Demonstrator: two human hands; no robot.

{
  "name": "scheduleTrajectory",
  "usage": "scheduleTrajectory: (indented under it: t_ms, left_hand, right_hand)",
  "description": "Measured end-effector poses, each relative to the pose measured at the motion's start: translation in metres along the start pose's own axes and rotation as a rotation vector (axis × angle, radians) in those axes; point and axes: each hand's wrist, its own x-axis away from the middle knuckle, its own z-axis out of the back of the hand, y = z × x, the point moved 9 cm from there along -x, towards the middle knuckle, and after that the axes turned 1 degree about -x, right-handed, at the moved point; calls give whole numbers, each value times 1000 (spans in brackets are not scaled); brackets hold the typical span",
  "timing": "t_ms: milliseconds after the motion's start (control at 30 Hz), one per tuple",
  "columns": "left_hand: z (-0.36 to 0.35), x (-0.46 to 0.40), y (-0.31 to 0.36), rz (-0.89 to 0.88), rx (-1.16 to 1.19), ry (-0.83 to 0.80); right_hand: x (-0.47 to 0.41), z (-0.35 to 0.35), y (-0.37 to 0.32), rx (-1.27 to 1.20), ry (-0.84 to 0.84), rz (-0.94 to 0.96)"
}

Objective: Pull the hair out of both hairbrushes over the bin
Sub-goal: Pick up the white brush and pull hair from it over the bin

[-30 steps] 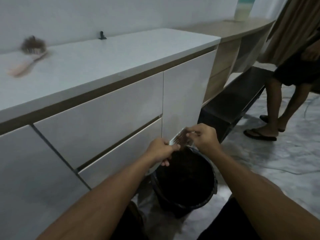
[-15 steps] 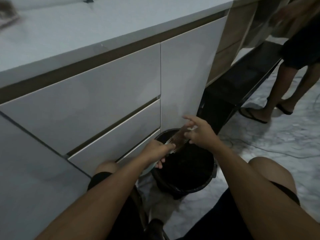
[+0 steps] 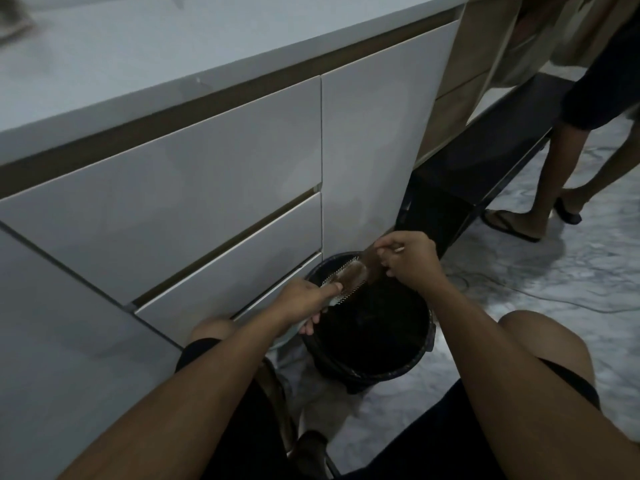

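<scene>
My left hand (image 3: 304, 296) grips the handle of a pale hairbrush (image 3: 346, 277), holding it tilted over the far rim of a black bin (image 3: 374, 368) on the floor. Brown hair mats the bristles. My right hand (image 3: 408, 259) pinches a tuft of hair (image 3: 370, 259) drawn up from the brush tip, just above the bin's rim. A second hairbrush (image 3: 12, 19) lies blurred on the white countertop at the far left top corner.
White cabinet drawers (image 3: 194, 188) stand right behind the bin. A dark low bench (image 3: 485, 147) runs to the right. Another person's legs in sandals (image 3: 554, 188) stand on the marble floor at the right. A cable (image 3: 540, 292) trails over the floor.
The view has dropped lower toward the bin. My right hand has closed on the hair and drawn it up and away from the brush tip.
</scene>
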Motion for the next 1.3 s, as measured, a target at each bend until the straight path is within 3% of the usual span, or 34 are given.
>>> scheduleTrajectory:
  t_ms: [167, 267, 433, 533, 733, 900, 1200, 1300]
  left_hand:
    - [-1, 1, 2, -2, 19, 5]
    - [-3, 1, 4, -2, 19, -7]
    - [2, -2, -3, 2, -2, 11]
    - [4, -4, -1, -8, -30, 35]
    - [5, -2, 10, -67, -96, 64]
    - [2, -1, 19, -110, -93, 67]
    - [20, -8, 17, -97, -22, 178]
    - [20, -7, 15, -87, -11, 168]
  right_hand:
    - [21, -34, -14, 91, -388, 102]
    - [19, -28, -17, 211, -278, 191]
    - [8, 7, -3, 79, 4, 16]
    - [7, 5, 4, 72, -23, -50]
    - [27, -27, -7, -136, -363, -134]
    - [29, -27, -17, 1, -259, 91]
    - [13, 10, 2, 47, 75, -31]
    - [10, 11, 5, 84, 46, -32]
